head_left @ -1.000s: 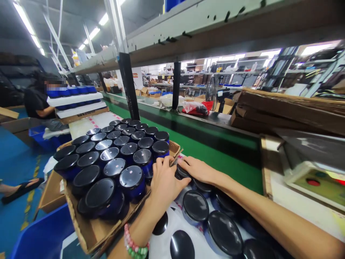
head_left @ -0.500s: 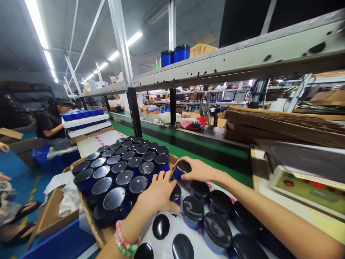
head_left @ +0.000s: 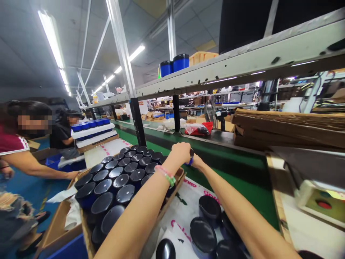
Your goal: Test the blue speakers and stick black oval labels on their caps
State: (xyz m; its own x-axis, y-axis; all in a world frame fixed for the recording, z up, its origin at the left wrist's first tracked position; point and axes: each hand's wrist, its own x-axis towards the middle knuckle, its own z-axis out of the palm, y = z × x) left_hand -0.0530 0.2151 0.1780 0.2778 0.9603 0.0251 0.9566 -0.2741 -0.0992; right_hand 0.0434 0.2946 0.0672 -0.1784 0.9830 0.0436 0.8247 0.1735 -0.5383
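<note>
My left hand [head_left: 181, 153], with a beaded bracelet [head_left: 165, 175] at its wrist, is closed at the far right corner of a cardboard box. My right hand [head_left: 198, 162] is closed just beside it. Between them shows part of a blue canister [head_left: 191, 160] with a black top, gripped from both sides; the fingers hide most of it. Blue canisters with shiny black tops [head_left: 125, 193] stand in rows in the box, partly behind my left forearm. More black-topped canisters [head_left: 203, 234] stand on the printed white sheet under my right forearm.
A green conveyor belt [head_left: 229, 172] runs past the far side. Overhead is a shelf [head_left: 231, 68] holding two blue canisters [head_left: 180, 63]. Flattened cardboard [head_left: 283, 126] and a control box [head_left: 323, 201] lie right. At left, another person's arm [head_left: 48, 169] reaches toward the box edge.
Both hands have moved up and away to the box's far right corner, with a canister between them. Fewer canisters show on the white sheet. Another person has come into view at left.
</note>
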